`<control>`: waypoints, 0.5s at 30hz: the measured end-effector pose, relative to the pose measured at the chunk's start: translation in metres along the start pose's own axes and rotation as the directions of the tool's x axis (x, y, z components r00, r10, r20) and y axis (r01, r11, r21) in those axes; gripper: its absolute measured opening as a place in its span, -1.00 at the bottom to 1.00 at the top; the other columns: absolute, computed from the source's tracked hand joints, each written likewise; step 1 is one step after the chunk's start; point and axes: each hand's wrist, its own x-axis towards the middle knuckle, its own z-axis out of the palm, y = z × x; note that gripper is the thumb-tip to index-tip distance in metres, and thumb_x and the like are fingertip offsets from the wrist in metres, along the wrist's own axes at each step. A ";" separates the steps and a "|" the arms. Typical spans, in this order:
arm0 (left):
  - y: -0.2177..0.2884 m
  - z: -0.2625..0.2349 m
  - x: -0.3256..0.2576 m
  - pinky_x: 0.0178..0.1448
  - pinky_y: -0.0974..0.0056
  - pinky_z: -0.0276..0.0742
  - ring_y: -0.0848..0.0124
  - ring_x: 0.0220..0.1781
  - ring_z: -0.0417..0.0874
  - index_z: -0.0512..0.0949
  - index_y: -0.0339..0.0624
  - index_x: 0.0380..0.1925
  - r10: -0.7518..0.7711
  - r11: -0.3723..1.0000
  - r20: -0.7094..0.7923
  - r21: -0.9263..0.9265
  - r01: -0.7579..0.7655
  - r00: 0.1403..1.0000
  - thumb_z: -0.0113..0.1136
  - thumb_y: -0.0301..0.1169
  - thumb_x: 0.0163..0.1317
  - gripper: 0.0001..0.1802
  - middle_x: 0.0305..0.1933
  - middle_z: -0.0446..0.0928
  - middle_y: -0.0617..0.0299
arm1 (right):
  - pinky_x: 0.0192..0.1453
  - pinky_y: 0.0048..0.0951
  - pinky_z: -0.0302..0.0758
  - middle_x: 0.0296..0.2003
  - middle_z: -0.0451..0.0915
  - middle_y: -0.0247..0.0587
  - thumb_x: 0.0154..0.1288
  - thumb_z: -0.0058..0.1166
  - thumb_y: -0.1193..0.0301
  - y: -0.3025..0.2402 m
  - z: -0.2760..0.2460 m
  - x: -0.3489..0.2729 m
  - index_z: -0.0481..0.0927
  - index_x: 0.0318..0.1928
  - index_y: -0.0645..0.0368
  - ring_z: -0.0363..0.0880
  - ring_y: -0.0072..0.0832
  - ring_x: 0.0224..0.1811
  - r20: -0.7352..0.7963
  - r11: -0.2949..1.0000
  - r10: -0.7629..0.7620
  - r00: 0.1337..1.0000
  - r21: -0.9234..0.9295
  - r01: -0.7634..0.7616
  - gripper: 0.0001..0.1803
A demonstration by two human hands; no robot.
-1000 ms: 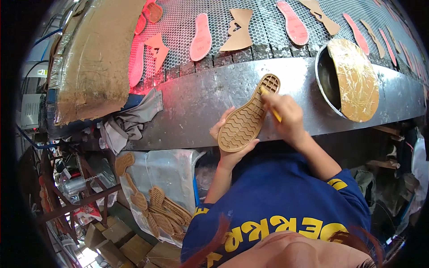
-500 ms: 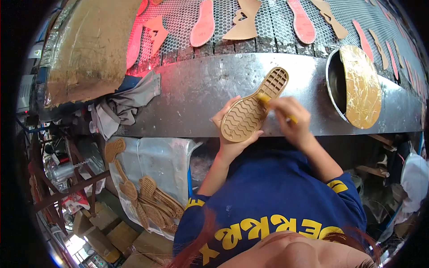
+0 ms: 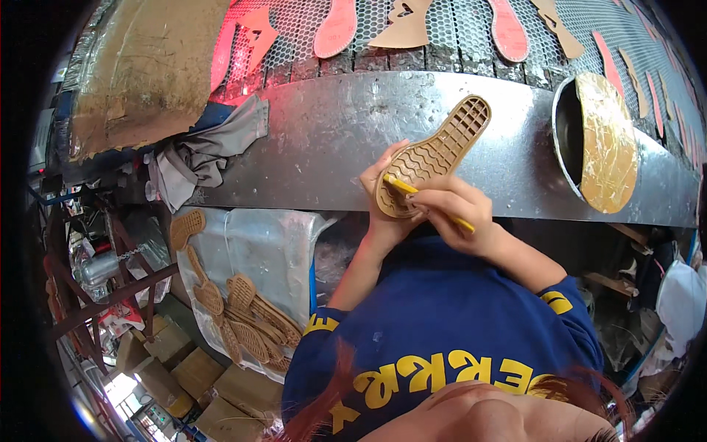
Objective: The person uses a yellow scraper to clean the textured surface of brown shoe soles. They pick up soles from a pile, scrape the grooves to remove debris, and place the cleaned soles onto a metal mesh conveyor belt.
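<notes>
A tan shoe sole (image 3: 427,158), with wavy ridges at its wide part and a square grid at its narrow end, is held tilted above the metal ledge. My left hand (image 3: 379,184) is closed around the wide end from its left and underneath. In my right hand (image 3: 460,210) a slim yellow brush (image 3: 401,184) is pinched between the fingers. Its tip lies against the wavy part, near the sole's left rim. The right fingers cover part of the sole's lower right edge.
Beyond the metal ledge (image 3: 324,147), a mesh conveyor (image 3: 456,33) carries pink insoles and tan cut pieces. To the right stands a round metal pot (image 3: 567,140), half covered by a brown board (image 3: 607,144). A grey cloth (image 3: 213,155) hangs at left. Several soles (image 3: 250,317) lie on plastic sheeting at lower left.
The brush has moved from the sole's middle toward the left rim of its wide end, my right hand coming nearer my left. The sole's narrow end has shifted up and right.
</notes>
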 end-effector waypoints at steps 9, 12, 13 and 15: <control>-0.011 -0.007 0.004 0.38 0.12 0.27 0.17 0.35 0.26 -0.02 -0.11 0.15 0.017 0.998 -0.012 0.062 -0.017 1.000 0.58 -0.43 -0.20 0.03 0.37 0.07 -0.15 | -0.20 -0.35 0.56 -0.26 0.60 -0.10 0.03 0.17 0.66 0.001 0.004 -0.012 0.58 -0.19 0.21 0.63 -0.21 -0.26 0.079 0.998 -0.064 0.995 0.018 0.063 -0.72; -0.007 -0.004 0.001 0.39 0.13 0.26 0.17 0.35 0.27 0.00 -0.13 0.14 -0.017 1.000 -0.033 -0.010 0.017 0.999 0.56 -0.50 -0.21 0.01 0.36 0.09 -0.15 | -0.14 -0.35 0.57 -0.24 0.61 -0.10 0.05 0.15 0.67 0.017 -0.007 -0.015 0.58 -0.18 0.22 0.64 -0.22 -0.23 0.101 0.992 0.004 0.995 0.125 -0.016 -0.73; -0.003 -0.004 0.002 0.39 0.13 0.26 0.17 0.35 0.27 0.00 -0.14 0.14 -0.046 0.999 -0.035 -0.020 0.045 0.998 0.55 -0.53 -0.21 0.00 0.36 0.09 -0.15 | -0.13 -0.36 0.57 -0.24 0.62 -0.10 0.08 0.12 0.68 0.025 -0.013 -0.013 0.59 -0.19 0.23 0.64 -0.22 -0.22 0.062 0.997 0.014 0.998 0.075 -0.019 -0.75; 0.001 -0.002 0.003 0.40 0.12 0.25 0.17 0.35 0.27 0.01 -0.15 0.14 -0.050 0.999 -0.024 0.021 0.050 0.998 0.49 -0.61 -0.21 -0.03 0.36 0.08 -0.15 | -0.13 -0.36 0.57 -0.26 0.62 -0.08 0.08 0.10 0.69 0.041 -0.029 -0.011 0.59 -0.21 0.25 0.64 -0.21 -0.21 -0.013 0.994 0.109 0.994 -0.004 -0.109 -0.77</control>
